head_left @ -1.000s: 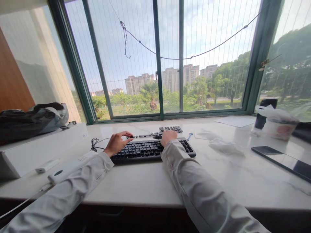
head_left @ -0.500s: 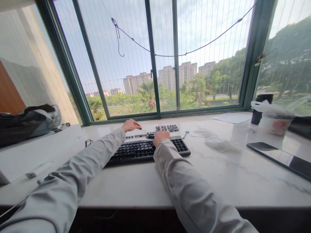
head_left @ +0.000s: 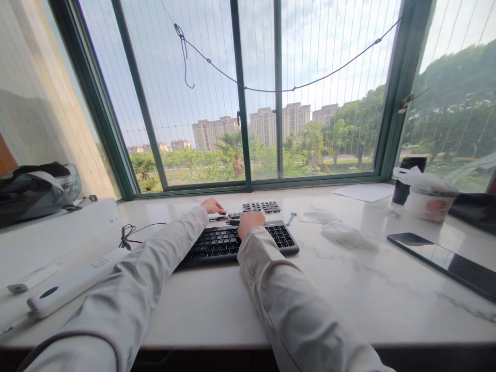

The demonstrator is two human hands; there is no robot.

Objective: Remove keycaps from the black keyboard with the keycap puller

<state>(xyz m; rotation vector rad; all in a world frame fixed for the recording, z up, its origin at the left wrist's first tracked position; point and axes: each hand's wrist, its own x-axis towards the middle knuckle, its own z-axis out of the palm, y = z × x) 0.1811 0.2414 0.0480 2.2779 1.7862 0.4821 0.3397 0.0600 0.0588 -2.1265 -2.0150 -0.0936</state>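
A black keyboard (head_left: pixel 217 247) lies on the white countertop. Behind it, loose black keycaps (head_left: pixel 267 206) are laid out in rows. My left hand (head_left: pixel 212 206) is past the keyboard's back edge, fingertips pinched on a small black keycap. Over the keyboard's back edge, my right hand (head_left: pixel 251 222) is closed around a dark slim tool (head_left: pixel 233 222); its tip points left toward my left hand, and its kind is too small to make out. The right hand and sleeve cover part of the keys. A small blue tool (head_left: pixel 291 218) lies right of the keycaps.
Crumpled clear plastic bags (head_left: pixel 344 233) and a black tablet (head_left: pixel 445 261) lie to the right. A wrapped tub (head_left: pixel 432 201) and a dark cup (head_left: pixel 406 181) stand behind. On the left are a white box (head_left: pixel 58 232), a white power strip (head_left: pixel 77 284) and a black cable (head_left: pixel 129 235).
My left hand has come right and slightly down, nearer my right hand and the tool's tip. The head view has shifted a little; the keyboard stays in place.
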